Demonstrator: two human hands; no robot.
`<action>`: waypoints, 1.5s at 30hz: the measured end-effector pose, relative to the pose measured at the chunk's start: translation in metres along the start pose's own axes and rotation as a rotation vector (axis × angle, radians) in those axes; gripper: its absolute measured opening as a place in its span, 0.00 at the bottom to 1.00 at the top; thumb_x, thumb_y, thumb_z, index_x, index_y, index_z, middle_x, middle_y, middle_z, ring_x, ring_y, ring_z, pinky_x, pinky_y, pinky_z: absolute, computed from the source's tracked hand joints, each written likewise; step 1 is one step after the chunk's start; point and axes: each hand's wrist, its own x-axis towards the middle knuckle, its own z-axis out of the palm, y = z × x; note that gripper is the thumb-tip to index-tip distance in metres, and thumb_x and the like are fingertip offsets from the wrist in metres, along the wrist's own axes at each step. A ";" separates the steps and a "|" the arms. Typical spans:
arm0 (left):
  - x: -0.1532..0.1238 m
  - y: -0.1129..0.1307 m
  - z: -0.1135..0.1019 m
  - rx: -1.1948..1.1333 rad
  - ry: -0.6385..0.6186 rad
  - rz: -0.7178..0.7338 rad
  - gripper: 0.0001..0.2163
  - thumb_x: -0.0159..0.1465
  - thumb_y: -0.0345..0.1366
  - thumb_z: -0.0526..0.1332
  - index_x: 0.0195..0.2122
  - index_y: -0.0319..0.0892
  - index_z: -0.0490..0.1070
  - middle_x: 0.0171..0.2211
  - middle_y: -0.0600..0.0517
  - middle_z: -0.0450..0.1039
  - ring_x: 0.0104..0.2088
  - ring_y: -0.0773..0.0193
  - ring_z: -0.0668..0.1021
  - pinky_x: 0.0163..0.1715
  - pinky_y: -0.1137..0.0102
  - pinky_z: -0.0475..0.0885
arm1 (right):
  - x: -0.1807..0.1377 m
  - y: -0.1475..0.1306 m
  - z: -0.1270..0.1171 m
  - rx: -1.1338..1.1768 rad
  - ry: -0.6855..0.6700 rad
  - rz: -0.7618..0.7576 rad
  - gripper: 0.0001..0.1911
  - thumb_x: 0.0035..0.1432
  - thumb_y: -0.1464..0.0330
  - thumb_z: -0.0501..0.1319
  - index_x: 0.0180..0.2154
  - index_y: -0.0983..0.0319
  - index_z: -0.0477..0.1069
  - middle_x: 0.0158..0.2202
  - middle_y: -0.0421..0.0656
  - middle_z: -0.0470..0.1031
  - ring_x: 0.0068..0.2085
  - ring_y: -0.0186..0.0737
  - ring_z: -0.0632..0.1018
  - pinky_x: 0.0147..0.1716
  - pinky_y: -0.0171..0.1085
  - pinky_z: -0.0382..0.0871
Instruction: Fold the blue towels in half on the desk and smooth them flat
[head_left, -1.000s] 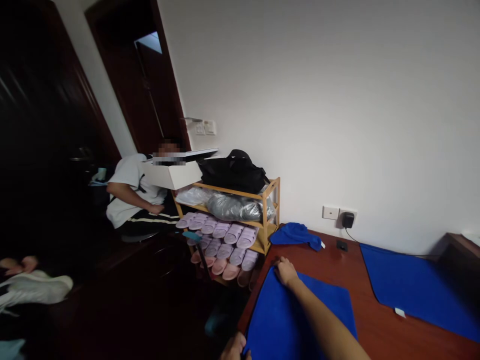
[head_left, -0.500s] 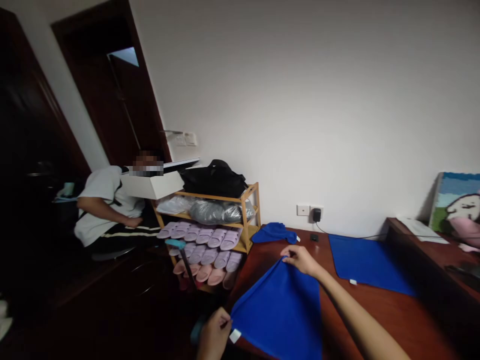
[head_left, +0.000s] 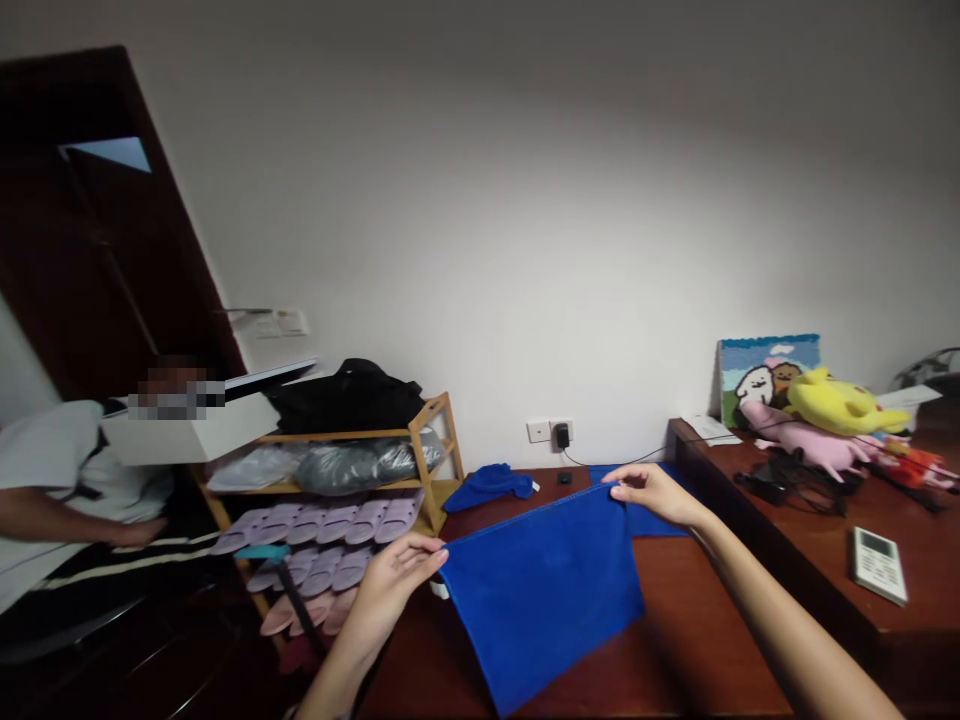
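A blue cloth (head_left: 544,585) hangs stretched in the air above a dark red wooden table (head_left: 697,620). My left hand (head_left: 394,580) pinches its upper left corner. My right hand (head_left: 654,493) pinches its upper right corner. The cloth's lower edge droops down toward the table. Behind my right hand a second blue cloth (head_left: 649,518) lies flat on the table, mostly hidden. A crumpled blue cloth (head_left: 489,485) rests at the table's far left corner.
A wooden shoe rack (head_left: 352,490) with several lilac slippers and a black bag stands left of the table. A seated person (head_left: 82,500) in a white shirt is at far left. A raised shelf (head_left: 825,500) on the right holds plush toys, cables and a white remote (head_left: 877,565).
Both hands have lifted the blue cloth off the table and spread it taut between them. My view has swung to the right, bringing the shelf with toys into sight.
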 end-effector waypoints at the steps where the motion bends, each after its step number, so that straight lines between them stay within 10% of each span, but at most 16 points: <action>1: 0.005 0.005 0.005 0.001 -0.018 0.004 0.18 0.48 0.50 0.75 0.30 0.42 0.76 0.33 0.48 0.82 0.36 0.56 0.83 0.39 0.66 0.79 | -0.006 0.000 -0.006 0.032 0.015 0.015 0.27 0.52 0.47 0.70 0.44 0.61 0.80 0.42 0.44 0.83 0.42 0.44 0.80 0.46 0.43 0.73; 12: 0.009 0.020 0.050 0.018 -0.119 0.051 0.16 0.48 0.49 0.75 0.27 0.43 0.76 0.33 0.48 0.81 0.35 0.56 0.83 0.38 0.65 0.79 | -0.050 0.016 -0.031 -0.064 0.321 0.018 0.26 0.51 0.45 0.69 0.41 0.59 0.81 0.42 0.45 0.83 0.44 0.46 0.80 0.47 0.44 0.75; 37: -0.028 0.045 0.027 -0.035 -0.039 0.193 0.11 0.58 0.45 0.70 0.32 0.44 0.76 0.35 0.50 0.79 0.37 0.59 0.81 0.38 0.70 0.79 | -0.103 -0.021 -0.008 -0.101 0.543 0.090 0.23 0.50 0.49 0.71 0.40 0.59 0.82 0.35 0.45 0.81 0.30 0.38 0.76 0.26 0.33 0.71; 41: 0.016 0.001 0.031 0.025 -0.041 0.147 0.13 0.60 0.48 0.68 0.35 0.44 0.76 0.35 0.50 0.81 0.37 0.59 0.82 0.39 0.68 0.79 | -0.042 0.016 0.001 -0.082 0.496 0.214 0.28 0.52 0.48 0.68 0.46 0.61 0.79 0.29 0.41 0.79 0.19 0.31 0.69 0.16 0.32 0.61; 45: 0.078 -0.085 0.048 0.207 -0.003 0.054 0.14 0.59 0.49 0.65 0.35 0.43 0.75 0.37 0.47 0.83 0.40 0.56 0.84 0.45 0.64 0.79 | 0.042 0.067 0.032 -0.165 0.486 0.293 0.23 0.54 0.54 0.64 0.44 0.65 0.78 0.33 0.46 0.81 0.26 0.39 0.79 0.26 0.38 0.75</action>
